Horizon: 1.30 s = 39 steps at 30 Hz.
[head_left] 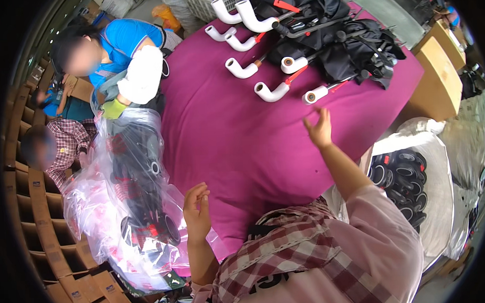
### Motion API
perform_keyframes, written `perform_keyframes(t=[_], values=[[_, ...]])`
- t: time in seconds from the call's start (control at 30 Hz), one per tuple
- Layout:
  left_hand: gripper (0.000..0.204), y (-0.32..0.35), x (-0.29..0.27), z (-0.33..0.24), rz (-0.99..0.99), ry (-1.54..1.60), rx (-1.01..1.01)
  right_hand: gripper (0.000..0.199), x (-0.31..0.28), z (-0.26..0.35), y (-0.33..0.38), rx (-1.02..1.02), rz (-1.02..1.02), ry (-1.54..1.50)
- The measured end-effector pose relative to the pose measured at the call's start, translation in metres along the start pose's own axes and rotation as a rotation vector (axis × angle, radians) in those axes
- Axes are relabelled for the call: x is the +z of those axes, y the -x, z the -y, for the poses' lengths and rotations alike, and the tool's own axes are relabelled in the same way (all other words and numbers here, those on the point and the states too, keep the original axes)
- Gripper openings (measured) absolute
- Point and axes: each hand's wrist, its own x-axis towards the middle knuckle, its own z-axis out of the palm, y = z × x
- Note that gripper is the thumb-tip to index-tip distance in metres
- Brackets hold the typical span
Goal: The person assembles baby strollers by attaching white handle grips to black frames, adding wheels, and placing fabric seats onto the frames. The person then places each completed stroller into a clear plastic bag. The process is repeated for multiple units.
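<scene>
My right hand (319,128) reaches out over the magenta-covered table (226,136) with its fingers apart and nothing in them. Just beyond its fingertips lies a white curved handle (315,95), its brown-rimmed round end towards me. My left hand (196,211) is raised at the table's near left edge, fingers loosely extended and empty. Several folded frames with black fabric (340,49), which look like umbrella strollers, lie heaped at the far right of the table. Their white curved handles (270,92) point left, some with red straps (297,75) beside them.
Left of the table, a clear plastic bag (143,208) holds dark wheeled items. A person in blue (132,40) with a green glove stands there; another in a checked shirt (68,141) is farther left. At right are a white sack of black wheels (401,183) and cardboard boxes (437,72).
</scene>
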Motion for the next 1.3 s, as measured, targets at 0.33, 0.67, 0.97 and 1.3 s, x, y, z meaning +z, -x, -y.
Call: perform_keyframes(t=[0.33,0.67,0.97,1.3], values=[[0.026,0.013,-0.019,0.018,-0.102,-0.043,-0.244,0.06,0.057,-0.065,-0.089,0.619,0.237,-0.575],[0.024,0.043,-0.05,0.045,0.015,0.016,-0.062,0.037,-0.139,-0.063,-0.004,0.757,0.078,-0.049],[0.023,0.077,-0.048,0.1,0.162,0.326,-0.115,0.031,-0.098,0.062,0.182,0.573,0.558,-0.3],[0.022,0.035,-0.01,0.058,0.184,0.237,0.024,0.017,-0.135,0.212,0.155,-0.517,0.266,-0.337]])
